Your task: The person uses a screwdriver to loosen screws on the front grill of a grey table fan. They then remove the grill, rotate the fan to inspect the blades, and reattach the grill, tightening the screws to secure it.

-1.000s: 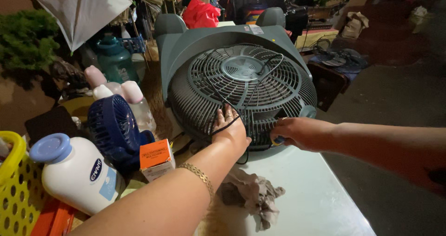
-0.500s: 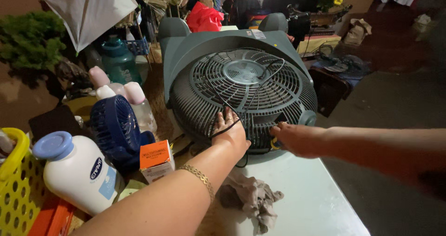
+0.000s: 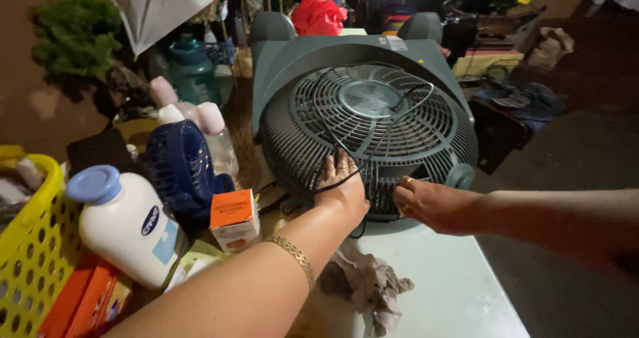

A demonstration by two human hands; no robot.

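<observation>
Under your two hands, a grey box fan (image 3: 363,111) stands on the pale table (image 3: 439,291).

Your left hand (image 3: 343,188) lies flat on the lower part of the round grille, fingers (image 3: 336,167) stretched and close together, and a black cord (image 3: 399,108) runs over the grille and passes below this hand. Your right hand (image 3: 432,205) touches the lower edge of the grille just beside the left one, with fingers curled inward; I cannot tell if it pinches something. Near your left wrist, towards you, a crumpled grey cloth (image 3: 366,285) lies on the table. Further to the left of that hand you see a small orange box (image 3: 233,219), a small blue fan (image 3: 180,168), a white bottle with blue cap (image 3: 126,221) and a yellow basket (image 3: 26,251).
</observation>
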